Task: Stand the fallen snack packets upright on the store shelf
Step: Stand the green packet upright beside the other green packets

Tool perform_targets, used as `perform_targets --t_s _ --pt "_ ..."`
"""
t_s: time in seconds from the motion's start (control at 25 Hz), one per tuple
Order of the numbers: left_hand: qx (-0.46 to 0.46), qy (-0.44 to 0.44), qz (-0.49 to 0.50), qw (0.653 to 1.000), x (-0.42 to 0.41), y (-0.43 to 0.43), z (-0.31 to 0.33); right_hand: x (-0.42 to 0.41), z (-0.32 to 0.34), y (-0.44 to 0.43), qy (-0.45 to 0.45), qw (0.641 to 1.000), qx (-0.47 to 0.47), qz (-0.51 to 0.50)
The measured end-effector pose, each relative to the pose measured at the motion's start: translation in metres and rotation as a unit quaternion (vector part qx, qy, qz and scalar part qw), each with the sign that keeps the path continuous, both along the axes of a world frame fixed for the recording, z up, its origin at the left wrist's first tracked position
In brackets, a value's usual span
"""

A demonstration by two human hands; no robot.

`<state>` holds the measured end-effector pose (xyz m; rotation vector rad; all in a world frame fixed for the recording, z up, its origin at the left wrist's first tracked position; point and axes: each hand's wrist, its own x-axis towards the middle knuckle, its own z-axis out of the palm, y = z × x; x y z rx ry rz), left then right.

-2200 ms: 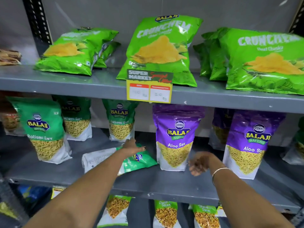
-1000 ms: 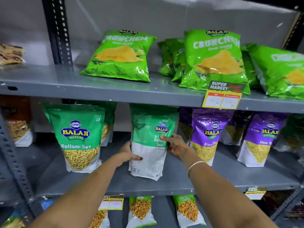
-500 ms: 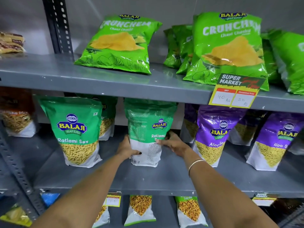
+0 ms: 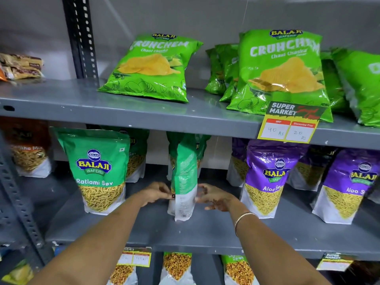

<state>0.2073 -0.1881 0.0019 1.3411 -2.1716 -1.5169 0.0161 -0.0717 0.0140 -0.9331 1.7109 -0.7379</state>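
Grey metal store shelf (image 4: 205, 229) spanning the whole view, tiered, with a perforated dark upright (image 4: 79, 38) at upper left. On the top tier, big bright green Crunchem chip bags (image 4: 150, 68) leaning back against the wall, several more crowded to the right, and a yellow price tag (image 4: 287, 128) hanging off the tier's front edge. On the middle tier, at left, a green Ratlami Sev packet (image 4: 98, 171) standing upright, face forward; at right, purple Aloo Sev packets (image 4: 267, 177) standing in a row, more behind them. Between these, in the middle of that tier, the task's green-and-white snack packet (image 4: 184, 177) standing on its bottom edge, turned nearly edge-on, printed back panel toward the camera, blurred. Another green packet just behind it. Left hand (image 4: 156, 193) touching the packet's left edge low down, fingertips curled in and pinching at the seam. Right hand (image 4: 216, 197) just beside the packet's right edge, fingers loosely spread; contact with the packet impossible to tell through the blur. A thin bangle (image 4: 243, 220) round the right wrist. Below, on the lowest tier, tops of further sev packets and small price labels.
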Motion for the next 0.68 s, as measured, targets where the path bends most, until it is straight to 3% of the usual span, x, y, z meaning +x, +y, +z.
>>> perform_targets --t_s 0.12,0.24,0.48,0.68 --pt "-0.016 0.063 -0.006 0.998 -0.019 0.004 -0.007 0.012 -0.001 0.002 0.004 0.998 -0.019 0.058" --pt "0.012 0.078 -0.022 0.997 -0.029 0.003 -0.006 0.018 -0.013 -0.006 0.052 0.996 -0.067 0.028" --pt "0.011 0.012 -0.019 1.0 -0.019 -0.004 -0.005 -0.008 -0.007 -0.003 0.057 0.993 -0.086 0.05" --pt "0.011 0.05 0.049 0.997 -0.025 -0.001 -0.011 -0.035 -0.003 0.001 0.026 0.993 -0.113 0.003"
